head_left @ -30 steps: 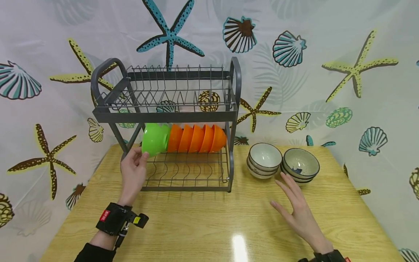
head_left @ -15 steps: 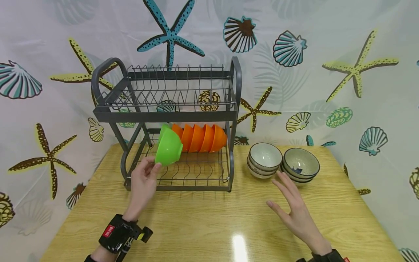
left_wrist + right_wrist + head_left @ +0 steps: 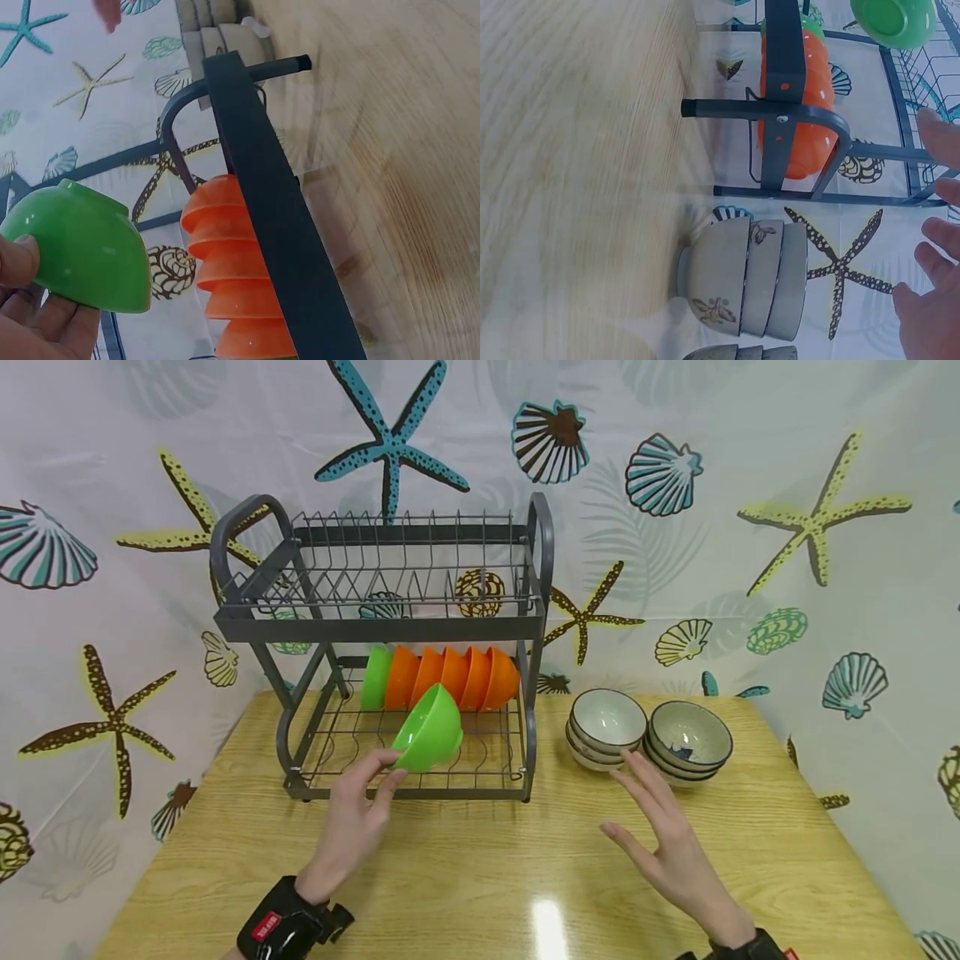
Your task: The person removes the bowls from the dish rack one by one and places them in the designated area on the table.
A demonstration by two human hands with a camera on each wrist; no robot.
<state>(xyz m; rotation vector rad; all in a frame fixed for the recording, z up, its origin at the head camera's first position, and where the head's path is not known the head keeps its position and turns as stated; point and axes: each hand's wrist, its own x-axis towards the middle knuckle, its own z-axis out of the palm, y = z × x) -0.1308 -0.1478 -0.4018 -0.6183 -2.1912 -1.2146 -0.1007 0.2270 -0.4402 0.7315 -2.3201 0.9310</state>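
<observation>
A green bowl [image 3: 433, 733] hangs tilted in front of the dish rack's lower tier. My left hand [image 3: 354, 818] pinches its rim between thumb and fingers; the left wrist view shows the same grip on the green bowl [image 3: 82, 247]. Behind it, a row of orange bowls [image 3: 498, 678] stands on edge in the lower tier, with another green bowl [image 3: 377, 678] at the row's left end. Over the table at the right, my right hand [image 3: 678, 852] holds nothing, its fingers spread, just in front of two stacks of ceramic bowls [image 3: 607, 718].
The two-tier dark dish rack [image 3: 382, 628] stands at the back left of the wooden table [image 3: 465, 868]. To its right, the second stack of patterned bowls [image 3: 690, 735] sits beside the first. A cloth with starfish and shells [image 3: 720, 527] hangs behind.
My left hand has drawn the green bowl out of the row's left end, to the right and toward me, uncovering another green bowl. My right hand has shifted slightly left.
</observation>
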